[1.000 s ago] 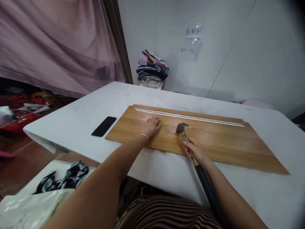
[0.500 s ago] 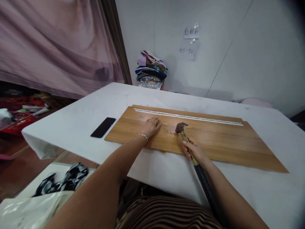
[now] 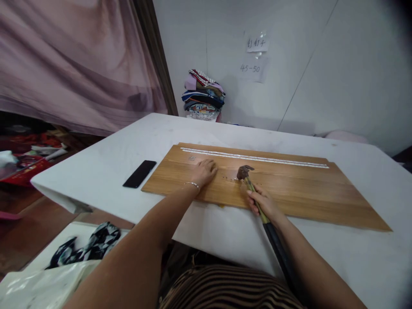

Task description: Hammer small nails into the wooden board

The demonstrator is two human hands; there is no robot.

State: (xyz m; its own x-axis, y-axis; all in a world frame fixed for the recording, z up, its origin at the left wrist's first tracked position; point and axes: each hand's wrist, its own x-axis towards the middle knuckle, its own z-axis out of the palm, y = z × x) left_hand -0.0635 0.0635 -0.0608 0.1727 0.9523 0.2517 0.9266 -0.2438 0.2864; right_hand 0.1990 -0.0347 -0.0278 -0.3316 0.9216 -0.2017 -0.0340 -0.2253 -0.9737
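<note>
Only view shifted | L hand (image 3: 205, 171) flat on brd (image 3: 299, 189) | R hand (image 3: 268, 203) gripping hammer (image 3: 272, 236)

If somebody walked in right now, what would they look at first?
Probably the hammer, gripped in the right hand with its rusty-looking head over the wooden board. Next, perhaps, the big pink curtain hanging at the upper left, and the colourful pile of cloth near the far edge of the white table.
</note>
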